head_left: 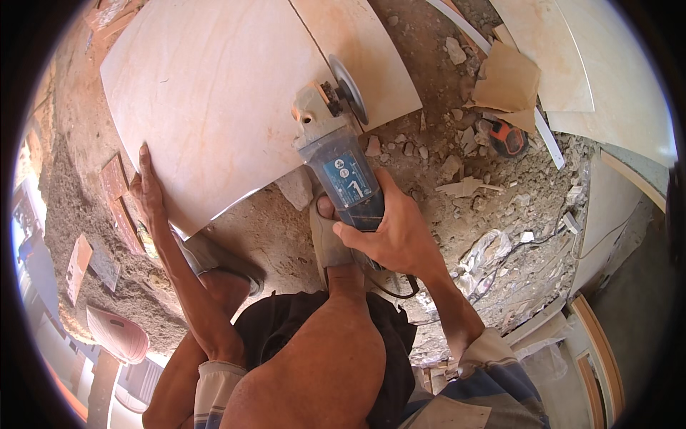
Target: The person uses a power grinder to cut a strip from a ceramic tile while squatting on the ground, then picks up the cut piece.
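Observation:
A large cream marbled tile (pixel 221 93) lies before me, a dark straight cut (pixel 309 28) running from its far edge toward the grinder. My right hand (pixel 396 232) is wrapped round the body of a dark angle grinder (pixel 346 175), thumb on the near side. Its grey disc (pixel 349 89) stands on edge in line with the cut, near the tile's front edge. Whether the disc is spinning cannot be told. At the tile's left edge, my left hand (pixel 148 193) grips the rim, one finger stretched along the top face. The other fingers are partly hidden.
Rubble and dust cover the ground. An orange-and-black tape measure (pixel 507 138) lies at right beside torn brown cardboard (pixel 507 79). More tiles (pixel 607 71) rest at far right. A black cord (pixel 400 292) trails from the grinder. My shoe (pixel 325 236) is close below it.

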Demonstrator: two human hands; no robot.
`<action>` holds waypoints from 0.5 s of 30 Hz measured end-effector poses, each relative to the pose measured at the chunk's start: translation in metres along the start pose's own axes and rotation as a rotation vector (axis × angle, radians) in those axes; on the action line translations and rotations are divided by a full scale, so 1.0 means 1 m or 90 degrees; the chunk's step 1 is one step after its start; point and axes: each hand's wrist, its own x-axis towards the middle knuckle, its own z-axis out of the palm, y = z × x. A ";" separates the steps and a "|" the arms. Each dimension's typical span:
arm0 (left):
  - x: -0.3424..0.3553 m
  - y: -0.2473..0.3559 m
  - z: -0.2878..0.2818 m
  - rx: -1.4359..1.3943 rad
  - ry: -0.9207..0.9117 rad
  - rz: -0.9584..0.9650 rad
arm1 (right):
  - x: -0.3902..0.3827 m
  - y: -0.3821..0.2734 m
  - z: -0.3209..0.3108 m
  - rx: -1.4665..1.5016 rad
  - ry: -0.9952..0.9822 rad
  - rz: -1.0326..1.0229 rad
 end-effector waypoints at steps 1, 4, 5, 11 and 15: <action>0.000 0.000 0.000 0.011 0.003 -0.006 | -0.001 0.000 0.000 0.007 0.001 0.010; 0.000 0.001 0.001 0.011 0.001 0.003 | -0.002 0.003 0.000 0.010 -0.001 0.004; 0.001 0.000 0.002 0.006 -0.001 0.010 | -0.002 0.004 -0.001 0.008 -0.003 -0.004; 0.002 0.002 -0.001 0.043 0.009 -0.023 | -0.007 0.006 0.000 0.002 -0.011 0.001; -0.001 0.004 0.002 0.019 0.001 -0.014 | -0.009 0.006 -0.002 0.009 -0.011 0.004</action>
